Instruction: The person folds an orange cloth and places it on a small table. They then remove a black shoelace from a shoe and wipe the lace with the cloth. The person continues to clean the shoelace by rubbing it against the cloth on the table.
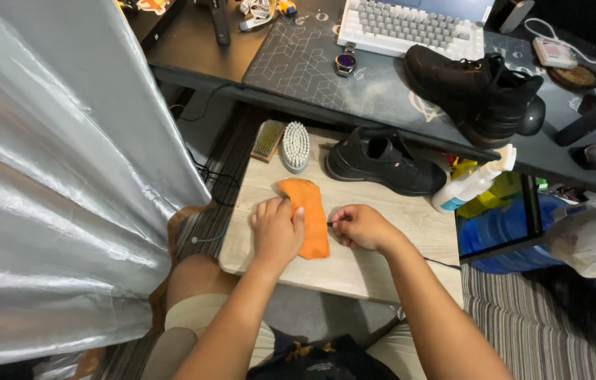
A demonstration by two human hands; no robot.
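1. Grip first: right hand (360,226) is closed in a pinch, thumb + forefinger on something small and dark at right edge of the orange cloth (305,217). Too small to say what it is, maybe a lace end or thin tool.
2. Left hand (275,229) lies flat, palm down, on left part of the cloth, fingers spread, pressing it on the table (382,264). It is not closed around anything; it only holds the cloth down.
3. Cloth is folded long, lying about mid of the small wooden table, between both hands, near the front edge.
4. To do this step well, in my judgement: keep left palm pressure steady so the cloth does not slide, and keep the right pinch low and close to the cloth edge, w/ small moves only.
5. Outward: one black shoe (382,163) stands on the same table behind the cloth, apart from it. White brush (296,145) and wooden brush (268,140) lie at the back-left corner, just beside each other.
6. Spray bottle (472,184) leans at the right side of the table, near the shoe toe. Take care the right elbow does not knock it.
7. Second black shoe (477,88) is on the higher dark desk (298,63), w/ keyboard (410,24) behind it.
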